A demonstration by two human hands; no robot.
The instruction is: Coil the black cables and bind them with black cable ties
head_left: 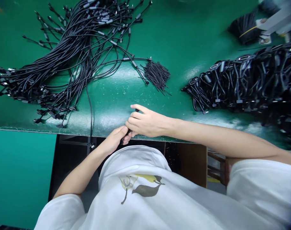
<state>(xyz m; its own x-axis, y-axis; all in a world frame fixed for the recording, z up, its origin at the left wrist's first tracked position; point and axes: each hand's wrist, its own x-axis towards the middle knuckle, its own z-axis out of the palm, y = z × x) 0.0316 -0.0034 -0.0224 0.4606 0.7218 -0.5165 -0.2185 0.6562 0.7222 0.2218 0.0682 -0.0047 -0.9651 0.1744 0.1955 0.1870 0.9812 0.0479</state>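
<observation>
From the head camera, you work at the near edge of a green counter point(183, 41), both hands drawn together in front of your white shirt point(179, 204). Your left hand point(114, 139) is closed around a black cable point(128, 131), its thumb against the right hand's fingers. Your right hand point(145, 123) wraps the same cable from above, most fingers curled and one reaching outward; a dark end shows beside that finger, while the rest is hidden in your grip. To the left spreads a large heap of loose cables point(75, 44), with a single strand point(90, 111) hanging over the edge. Beyond your hands lies a small pile of short black ties point(157, 76), touched by a few cable ends from the heap. At right, coiled cables point(241, 80) are massed in a long row, near a dark bundle point(247, 27) crossed by a yellow band.
</observation>
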